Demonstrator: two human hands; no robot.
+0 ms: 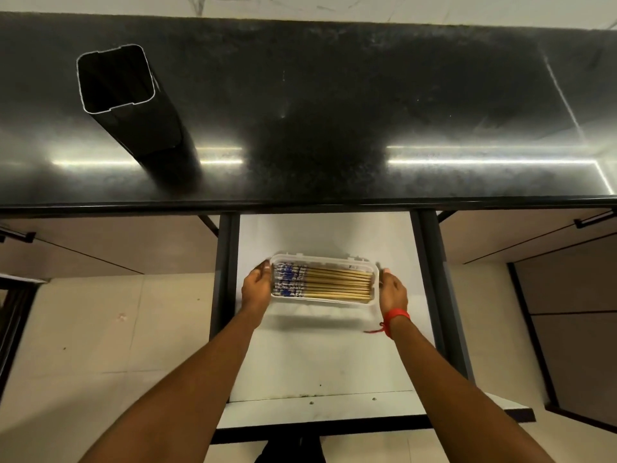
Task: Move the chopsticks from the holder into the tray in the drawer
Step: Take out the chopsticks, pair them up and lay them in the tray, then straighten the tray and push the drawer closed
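Note:
Several wooden chopsticks with blue-and-white patterned ends lie side by side in a clear plastic tray. The tray sits inside the open white drawer, slightly raised, with a shadow beneath it. My left hand grips the tray's left end and my right hand grips its right end. A tall black rectangular holder stands on the dark countertop at the far left; its inside looks dark and I see no chopsticks in it.
The glossy black countertop overhangs the drawer's back. Dark drawer rails run along both sides. Closed beige cabinet fronts flank the drawer, and pale floor tiles lie below. A red thread band circles my right wrist.

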